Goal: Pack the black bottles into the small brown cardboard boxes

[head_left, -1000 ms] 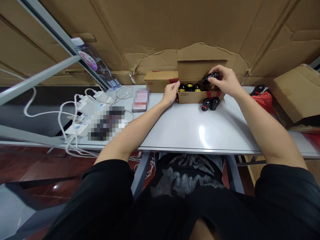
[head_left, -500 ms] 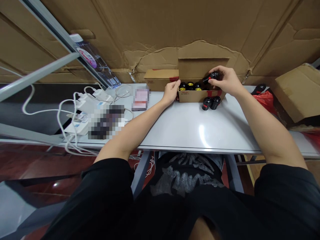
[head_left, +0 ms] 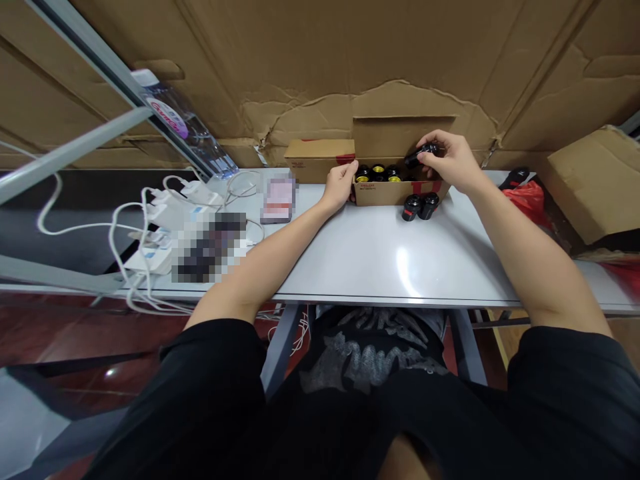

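Observation:
An open cardboard box (head_left: 387, 193) stands at the far edge of the white table (head_left: 370, 257), with several black lamp sockets with brass insides (head_left: 379, 173) in it. My right hand (head_left: 447, 160) is over the box's right end, its fingers closed on one black socket (head_left: 419, 155). My left hand (head_left: 341, 185) rests curled against the box's left end, gripping its corner. Two more black sockets (head_left: 420, 207) lie on the table just in front of the box.
A second, closed cardboard box (head_left: 317, 159) sits left of the open one. White chargers and cables (head_left: 160, 227) and a water bottle (head_left: 187, 130) crowd the table's left side. A red bag (head_left: 525, 197) and a large carton (head_left: 595, 180) are at the right. Cardboard sheets line the back.
My right hand has turned the black socket slightly in its fingers above the box. My left hand stays on the box's corner.

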`<state>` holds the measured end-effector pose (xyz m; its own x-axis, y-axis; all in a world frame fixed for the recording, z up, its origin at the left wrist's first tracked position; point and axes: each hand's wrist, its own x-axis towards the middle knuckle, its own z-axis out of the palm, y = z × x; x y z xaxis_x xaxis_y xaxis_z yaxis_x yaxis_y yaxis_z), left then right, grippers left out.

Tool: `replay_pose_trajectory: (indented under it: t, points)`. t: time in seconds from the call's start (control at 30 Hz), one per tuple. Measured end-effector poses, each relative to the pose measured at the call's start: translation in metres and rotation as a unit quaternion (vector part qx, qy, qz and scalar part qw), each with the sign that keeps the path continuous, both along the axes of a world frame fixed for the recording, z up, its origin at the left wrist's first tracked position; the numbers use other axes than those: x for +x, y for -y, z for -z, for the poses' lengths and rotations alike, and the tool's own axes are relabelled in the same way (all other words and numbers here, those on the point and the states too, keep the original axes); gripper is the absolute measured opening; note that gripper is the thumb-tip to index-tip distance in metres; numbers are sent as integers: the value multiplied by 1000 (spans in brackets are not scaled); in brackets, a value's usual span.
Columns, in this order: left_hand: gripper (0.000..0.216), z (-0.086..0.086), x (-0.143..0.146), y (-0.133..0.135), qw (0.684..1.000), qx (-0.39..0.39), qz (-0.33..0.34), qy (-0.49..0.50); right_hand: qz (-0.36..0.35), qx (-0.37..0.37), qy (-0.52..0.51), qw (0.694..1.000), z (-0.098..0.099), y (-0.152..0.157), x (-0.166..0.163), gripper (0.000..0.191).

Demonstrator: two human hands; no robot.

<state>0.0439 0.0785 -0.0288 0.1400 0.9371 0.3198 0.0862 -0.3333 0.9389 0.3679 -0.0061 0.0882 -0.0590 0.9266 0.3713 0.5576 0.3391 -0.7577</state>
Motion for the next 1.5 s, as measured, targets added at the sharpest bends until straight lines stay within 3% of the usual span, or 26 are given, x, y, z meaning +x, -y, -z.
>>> replay_pose_trajectory:
  t: [0.13, 0.47, 0.8, 1.03, 1.23, 1.5]
  points:
    - [84, 0, 0, 0, 1000, 8, 6, -3, 26, 6, 6, 1000, 4, -4, -1, 38]
    - [92, -5, 1, 5, 1000, 12, 10, 16, -13, 9, -33, 999, 7, -7, 4, 47]
    - [93, -2, 1, 1, 1000, 16, 3, 7, 10, 18, -63, 998, 14, -14, 5, 60]
    - [90, 0, 1, 0, 1000, 17, 10, 10, 15, 15, 49, 999, 16, -18, 10, 51]
    - [88, 0, 1, 0, 1000, 13, 4, 1, 33, 48, 182, 981, 18, -16, 5, 46]
    - [93, 1, 1, -2, 1000, 23, 16, 10, 22, 34, 213, 976, 11, -5, -3, 36]
